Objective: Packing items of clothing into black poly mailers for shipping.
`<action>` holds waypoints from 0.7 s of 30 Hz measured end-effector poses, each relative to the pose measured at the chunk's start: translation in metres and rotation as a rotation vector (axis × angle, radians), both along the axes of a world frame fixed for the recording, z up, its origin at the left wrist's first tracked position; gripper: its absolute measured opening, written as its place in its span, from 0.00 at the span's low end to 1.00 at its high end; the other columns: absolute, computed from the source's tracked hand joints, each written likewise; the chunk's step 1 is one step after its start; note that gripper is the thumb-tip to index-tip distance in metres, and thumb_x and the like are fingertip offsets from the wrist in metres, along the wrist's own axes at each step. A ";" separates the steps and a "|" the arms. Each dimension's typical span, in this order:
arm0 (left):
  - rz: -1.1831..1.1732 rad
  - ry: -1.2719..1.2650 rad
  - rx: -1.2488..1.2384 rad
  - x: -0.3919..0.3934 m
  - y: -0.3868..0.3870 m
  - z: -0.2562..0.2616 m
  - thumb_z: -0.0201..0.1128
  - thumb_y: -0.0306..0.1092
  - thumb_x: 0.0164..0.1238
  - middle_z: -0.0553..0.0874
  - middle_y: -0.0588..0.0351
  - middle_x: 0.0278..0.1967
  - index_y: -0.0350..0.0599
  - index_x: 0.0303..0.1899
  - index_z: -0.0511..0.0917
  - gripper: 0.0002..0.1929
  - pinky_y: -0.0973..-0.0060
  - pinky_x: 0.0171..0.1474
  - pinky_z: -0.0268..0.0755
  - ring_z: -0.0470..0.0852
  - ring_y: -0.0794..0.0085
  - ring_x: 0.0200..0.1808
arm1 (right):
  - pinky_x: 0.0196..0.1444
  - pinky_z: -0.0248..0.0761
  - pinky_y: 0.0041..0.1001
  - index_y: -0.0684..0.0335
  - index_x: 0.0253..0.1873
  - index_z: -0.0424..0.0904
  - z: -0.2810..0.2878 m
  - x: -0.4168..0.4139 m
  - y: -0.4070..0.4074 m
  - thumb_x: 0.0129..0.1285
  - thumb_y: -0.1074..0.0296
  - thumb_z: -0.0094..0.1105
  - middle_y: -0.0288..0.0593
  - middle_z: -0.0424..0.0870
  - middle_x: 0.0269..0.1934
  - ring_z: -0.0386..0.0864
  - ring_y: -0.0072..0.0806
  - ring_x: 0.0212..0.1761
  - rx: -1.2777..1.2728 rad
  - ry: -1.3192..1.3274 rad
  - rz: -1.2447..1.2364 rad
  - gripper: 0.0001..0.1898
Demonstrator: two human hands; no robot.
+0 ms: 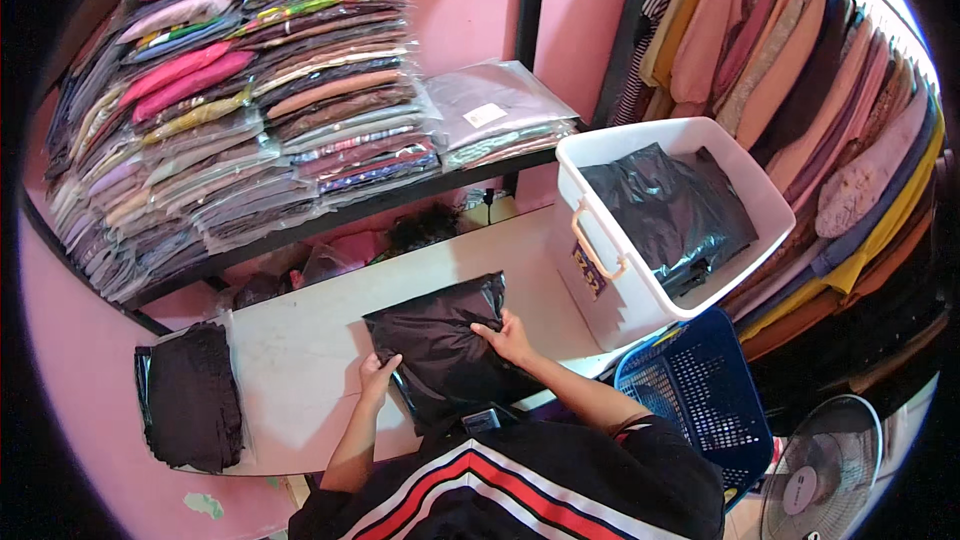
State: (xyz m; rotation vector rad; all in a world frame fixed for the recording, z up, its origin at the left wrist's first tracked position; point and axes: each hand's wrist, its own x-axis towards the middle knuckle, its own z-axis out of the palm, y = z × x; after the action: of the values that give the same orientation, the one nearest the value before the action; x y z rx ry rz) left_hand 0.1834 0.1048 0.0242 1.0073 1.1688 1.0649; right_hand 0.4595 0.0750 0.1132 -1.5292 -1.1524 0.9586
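Observation:
A black plastic mailer bag (450, 345), puffed out as if filled, lies across the white table (292, 367) close to my body. My left hand (376, 376) grips its left edge with the thumb on top. On the other side, my right hand (506, 337) pinches the bag near its upper right, thumb pressed on the creased plastic. What the bag holds is hidden. At the table's left end rests a folded black garment in a clear plastic bag (193, 397).
A white plastic bin (592, 240) holding black bags (667, 202) stands at the right, beside a blue basket (690, 390) and a fan (814, 472). Behind the table, a shelf (360, 199) carries stacks of bagged clothes (300, 90). Garments (810, 112) hang at the right.

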 end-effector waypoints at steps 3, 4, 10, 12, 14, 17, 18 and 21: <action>-0.040 -0.038 0.115 0.011 -0.005 0.020 0.62 0.26 0.60 0.82 0.58 0.38 0.37 0.44 0.76 0.11 0.79 0.44 0.70 0.79 0.76 0.39 | 0.23 0.63 0.23 0.65 0.35 0.76 0.006 0.015 0.001 0.52 0.58 0.69 0.33 0.76 0.22 0.67 0.17 0.19 0.290 -0.061 -0.005 0.16; -0.038 0.035 0.092 -0.001 -0.007 0.015 0.60 0.29 0.62 0.82 0.59 0.35 0.37 0.44 0.76 0.11 0.80 0.43 0.70 0.79 0.77 0.37 | 0.25 0.65 0.23 0.65 0.35 0.76 0.045 0.015 -0.006 0.52 0.59 0.69 0.35 0.78 0.24 0.69 0.17 0.21 0.295 -0.095 0.051 0.16; -0.020 0.474 0.203 -0.019 -0.019 -0.018 0.49 0.39 0.69 0.81 0.56 0.25 0.35 0.38 0.78 0.15 0.76 0.37 0.69 0.78 0.73 0.29 | 0.37 0.69 0.23 0.66 0.38 0.77 0.213 0.081 -0.031 0.51 0.65 0.69 0.41 0.82 0.32 0.75 0.19 0.33 0.552 -0.288 0.017 0.14; -0.053 0.664 0.337 -0.023 -0.027 -0.021 0.48 0.39 0.69 0.81 0.51 0.25 0.35 0.36 0.78 0.16 0.72 0.38 0.69 0.79 0.67 0.29 | 0.40 0.70 0.23 0.66 0.42 0.76 0.260 0.110 -0.035 0.52 0.67 0.68 0.38 0.82 0.35 0.76 0.21 0.34 0.587 -0.209 -0.038 0.15; -0.082 0.706 0.310 -0.018 -0.033 -0.016 0.48 0.38 0.68 0.81 0.50 0.26 0.35 0.36 0.78 0.15 0.71 0.39 0.69 0.79 0.64 0.31 | 0.42 0.71 0.25 0.65 0.46 0.76 0.301 0.135 -0.040 0.52 0.70 0.67 0.38 0.82 0.38 0.77 0.24 0.36 0.656 -0.039 -0.136 0.16; -0.052 0.794 0.373 -0.007 -0.038 -0.014 0.50 0.36 0.66 0.81 0.48 0.28 0.36 0.35 0.78 0.13 0.68 0.40 0.69 0.79 0.59 0.33 | 0.44 0.73 0.26 0.67 0.48 0.75 0.353 0.188 -0.050 0.54 0.73 0.65 0.41 0.81 0.41 0.79 0.26 0.39 0.745 -0.050 -0.262 0.17; 0.006 0.842 0.462 -0.003 -0.038 -0.016 0.50 0.35 0.65 0.81 0.47 0.29 0.37 0.33 0.78 0.12 0.67 0.40 0.69 0.79 0.57 0.34 | 0.44 0.73 0.26 0.68 0.48 0.75 0.366 0.205 -0.054 0.54 0.73 0.64 0.42 0.81 0.41 0.79 0.26 0.39 0.767 -0.073 -0.263 0.16; 0.039 0.930 0.452 0.003 -0.038 -0.014 0.52 0.34 0.63 0.81 0.47 0.30 0.39 0.32 0.78 0.10 0.66 0.40 0.69 0.79 0.55 0.34 | 0.43 0.73 0.23 0.69 0.48 0.74 0.388 0.255 -0.055 0.56 0.75 0.63 0.43 0.81 0.40 0.79 0.25 0.38 0.750 -0.173 -0.251 0.16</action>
State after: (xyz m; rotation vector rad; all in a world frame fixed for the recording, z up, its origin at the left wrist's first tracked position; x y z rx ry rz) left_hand 0.1861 0.0667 0.0101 1.9641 1.7126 0.9140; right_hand 0.7141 0.0196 0.5009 -1.1053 -1.2158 0.1742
